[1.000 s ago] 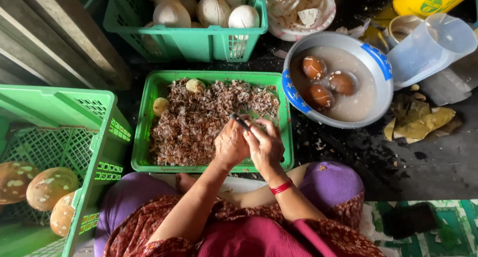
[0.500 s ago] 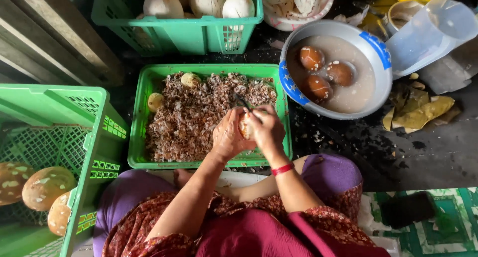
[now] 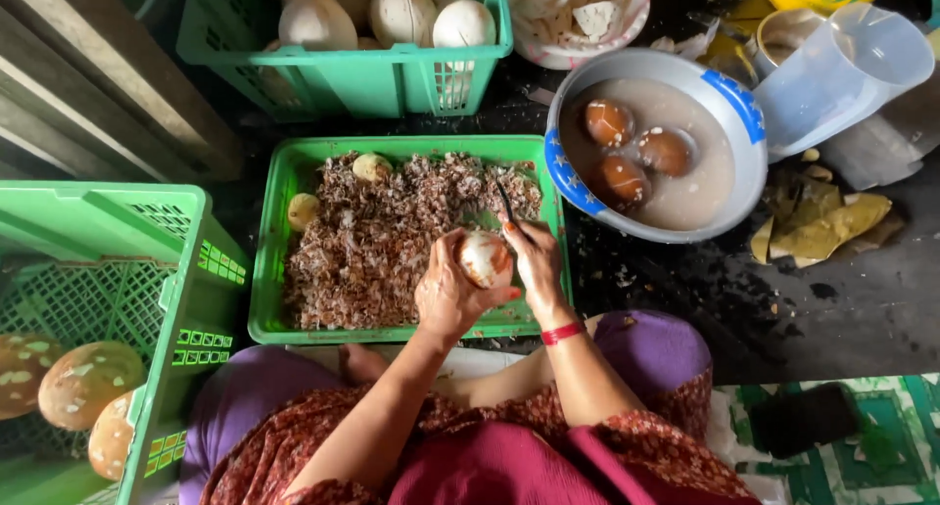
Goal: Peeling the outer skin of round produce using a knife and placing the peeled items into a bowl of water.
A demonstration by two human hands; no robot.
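While your left hand (image 3: 446, 295) grips the pale round coconut (image 3: 486, 258) at frame centre over the green tray (image 3: 274, 270) of shavings, your right hand (image 3: 534, 260) clasps a dark knife (image 3: 504, 200); paring seems underway, so rotate steadily.

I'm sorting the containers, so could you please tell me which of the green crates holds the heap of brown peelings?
The shallow green tray directly under the hands, in the middle; the crate behind holds pale peeled coconuts, and the tall crate at left holds brown speckled ones.

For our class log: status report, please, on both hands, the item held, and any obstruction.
Left hand cups pale round coconut. Right hand holds small knife against it. Green shavings tray below; nothing obstructing.
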